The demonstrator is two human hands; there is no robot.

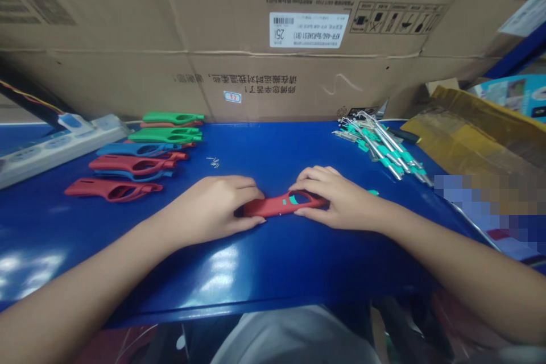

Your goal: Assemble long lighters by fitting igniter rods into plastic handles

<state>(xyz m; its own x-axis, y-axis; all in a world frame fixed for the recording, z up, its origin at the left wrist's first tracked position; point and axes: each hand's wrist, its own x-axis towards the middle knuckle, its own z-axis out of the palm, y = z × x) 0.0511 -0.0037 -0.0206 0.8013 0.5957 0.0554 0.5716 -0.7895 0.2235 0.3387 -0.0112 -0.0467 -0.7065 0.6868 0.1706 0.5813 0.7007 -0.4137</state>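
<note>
A red lighter casing with a looped opening and a teal trigger lies level between my hands, just over the blue table. My left hand grips its broad left end, thumb in front and fingers behind. At the other end, my right hand pinches the looped part between thumb and fingers, hiding the narrow tip. Left of my hands are several casings in green, blue and red. Beyond my right hand sits a heap of metal lighter tubes with teal parts.
A small teal piece lies behind my right wrist. Tiny pins are scattered on the blue table. A white power strip stands at the left, a cardboard wall at the back, and a taped yellow-brown package at the right.
</note>
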